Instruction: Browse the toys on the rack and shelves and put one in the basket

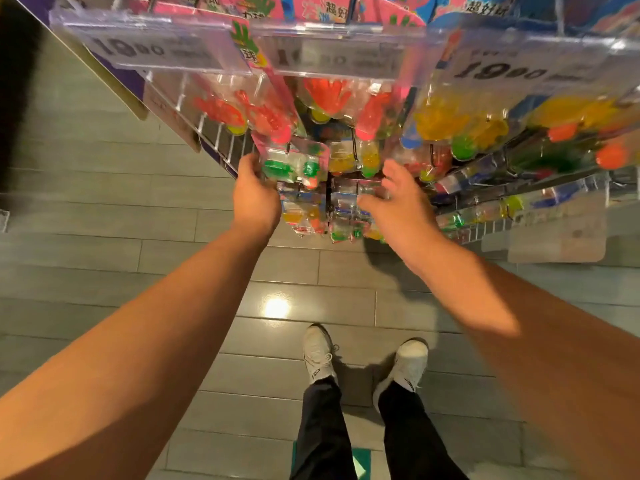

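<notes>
I see the left hand (254,195) gripping the side of a green toy pack (294,166) hanging on the rack (221,140). Just right of that pack, the right hand (398,202) reaches in with fingers spread, holding nothing I can make out.

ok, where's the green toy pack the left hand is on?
Head view, centre: the green toy pack hangs on the rack, left hand gripping its left edge, below the red hand-toy packs.

- Single head view, looking steeply down, close to the toy rack (346,140) across the frame's top
- Floor (104,258) and shoes (317,351) fill the lower frame
</notes>
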